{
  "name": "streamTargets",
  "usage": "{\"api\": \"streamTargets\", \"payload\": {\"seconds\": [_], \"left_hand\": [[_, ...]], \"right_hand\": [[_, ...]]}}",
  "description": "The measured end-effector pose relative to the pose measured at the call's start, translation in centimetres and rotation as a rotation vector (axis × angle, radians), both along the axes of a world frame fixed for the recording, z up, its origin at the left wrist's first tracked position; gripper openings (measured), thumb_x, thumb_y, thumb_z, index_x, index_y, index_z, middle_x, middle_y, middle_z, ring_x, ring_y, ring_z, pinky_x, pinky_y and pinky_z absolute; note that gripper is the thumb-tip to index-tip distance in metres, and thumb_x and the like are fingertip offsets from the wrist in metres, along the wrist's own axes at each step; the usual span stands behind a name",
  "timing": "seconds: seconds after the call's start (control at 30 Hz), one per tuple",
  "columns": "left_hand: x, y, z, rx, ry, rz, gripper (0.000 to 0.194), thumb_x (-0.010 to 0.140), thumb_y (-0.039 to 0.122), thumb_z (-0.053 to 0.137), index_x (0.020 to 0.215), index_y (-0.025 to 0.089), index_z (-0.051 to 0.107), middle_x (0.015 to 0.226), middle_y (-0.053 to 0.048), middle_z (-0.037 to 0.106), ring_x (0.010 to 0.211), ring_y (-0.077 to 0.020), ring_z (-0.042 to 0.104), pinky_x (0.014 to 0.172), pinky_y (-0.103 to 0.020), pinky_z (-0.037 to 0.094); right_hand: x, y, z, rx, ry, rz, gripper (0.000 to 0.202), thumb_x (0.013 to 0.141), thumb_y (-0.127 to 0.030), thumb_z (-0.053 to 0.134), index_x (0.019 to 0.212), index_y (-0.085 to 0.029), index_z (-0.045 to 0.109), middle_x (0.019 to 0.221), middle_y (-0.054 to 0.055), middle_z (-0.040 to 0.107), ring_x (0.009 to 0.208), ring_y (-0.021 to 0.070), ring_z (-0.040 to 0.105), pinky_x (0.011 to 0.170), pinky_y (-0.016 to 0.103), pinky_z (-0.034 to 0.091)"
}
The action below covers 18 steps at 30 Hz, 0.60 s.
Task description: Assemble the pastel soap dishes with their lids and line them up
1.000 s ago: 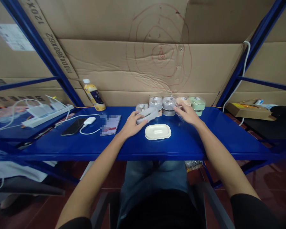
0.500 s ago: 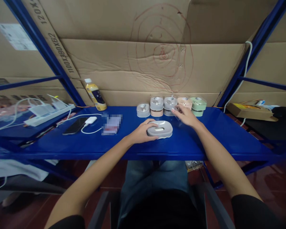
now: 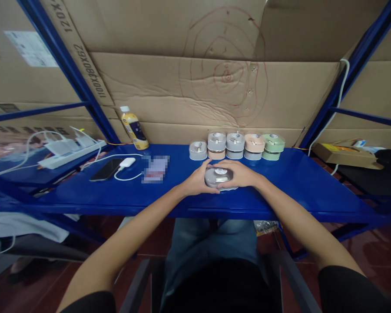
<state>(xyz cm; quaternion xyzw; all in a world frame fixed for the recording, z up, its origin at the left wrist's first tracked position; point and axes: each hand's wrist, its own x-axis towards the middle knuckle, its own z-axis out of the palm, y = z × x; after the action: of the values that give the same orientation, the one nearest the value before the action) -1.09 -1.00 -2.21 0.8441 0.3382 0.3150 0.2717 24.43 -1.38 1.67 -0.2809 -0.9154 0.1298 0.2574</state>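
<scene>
Between my hands, near the middle of the tabletop, is a grey oval box with a clear lid. A round white label sits on the lid, and a small pale piece shows below it. My left hand wraps the box's left side, thumb at the front. Around the right side and back curls my right hand. The fingers cover parts of the rim, so I cannot tell whether the lid is seated. A white edge shows under the box at the right.
Behind my hands stands a row of similar small boxes, grey, peach and green, mostly stacked in pairs. Leftward on the blue table are a phone, a white charger with cable, and a yellow bottle.
My right hand has come from the row of boxes, with something clear in its fingers, to the grey box. The labelled clear lid now shows over the box. My left hand stays at its left side.
</scene>
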Motion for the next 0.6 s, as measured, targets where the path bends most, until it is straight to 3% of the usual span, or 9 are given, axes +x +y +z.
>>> {"api": "streamTargets", "payload": {"seconds": [0.2,0.33,0.37,0.47,0.53,0.6], "left_hand": [[0.1,-0.4,1.0,0.151,0.044,0.006,0.105,0.071,0.056,0.094,0.159,0.019,0.049,0.16,-0.018,0.059,0.147,-0.0413,0.058,0.125,-0.056,0.045],[-1.6,-0.8,1.8,0.204,0.096,0.128,0.101,0.067,0.054,0.093,0.153,0.017,0.057,0.156,-0.018,0.064,0.144,-0.0422,0.061,0.125,-0.056,0.046],[-2.3,-0.8,2.1,0.21,0.095,0.169,0.099,0.066,0.054,0.093,0.152,0.018,0.058,0.154,-0.017,0.065,0.143,-0.042,0.062,0.124,-0.056,0.047],[-4.0,0.0,3.2,0.23,0.005,0.37,0.095,0.067,0.053,0.091,0.149,0.018,0.06,0.149,-0.016,0.069,0.139,-0.0409,0.065,0.122,-0.055,0.049],[-4.3,1.3,4.1,0.235,-0.089,0.602,0.095,0.069,0.054,0.09,0.149,0.014,0.059,0.148,-0.019,0.069,0.138,-0.0417,0.065,0.122,-0.055,0.048],[-3.7,3.3,5.2,0.248,-0.149,0.861,0.097,0.073,0.053,0.089,0.151,0.009,0.054,0.153,-0.025,0.063,0.145,-0.0446,0.058,0.125,-0.057,0.044]], "right_hand": [[0.6,0.3,-0.4,-0.066,0.027,-0.052,0.097,0.076,-0.077,0.085,0.157,-0.031,0.059,0.148,0.012,0.067,0.135,0.0384,0.064,0.116,0.058,0.051],[2.4,1.3,0.6,-0.032,0.253,-0.235,0.072,0.101,-0.081,0.044,0.141,-0.027,0.068,0.141,0.013,0.071,0.131,0.0355,0.066,0.116,0.057,0.051],[3.4,1.8,1.1,0.027,0.337,-0.322,0.069,0.105,-0.078,0.036,0.132,-0.026,0.073,0.135,0.013,0.073,0.129,0.0344,0.067,0.116,0.056,0.05],[8.0,3.8,2.6,0.265,0.618,-0.697,0.061,0.107,-0.071,0.035,0.11,-0.024,0.074,0.119,0.015,0.074,0.121,0.0345,0.067,0.113,0.057,0.049],[11.9,5.4,3.1,0.367,0.809,-1.042,0.055,0.108,-0.062,0.032,0.106,-0.021,0.07,0.116,0.018,0.07,0.122,0.0364,0.065,0.111,0.062,0.048],[15.8,6.8,2.9,0.369,0.935,-1.327,0.049,0.107,-0.055,0.032,0.11,-0.021,0.065,0.123,0.021,0.066,0.128,0.038,0.061,0.112,0.065,0.045]]}}
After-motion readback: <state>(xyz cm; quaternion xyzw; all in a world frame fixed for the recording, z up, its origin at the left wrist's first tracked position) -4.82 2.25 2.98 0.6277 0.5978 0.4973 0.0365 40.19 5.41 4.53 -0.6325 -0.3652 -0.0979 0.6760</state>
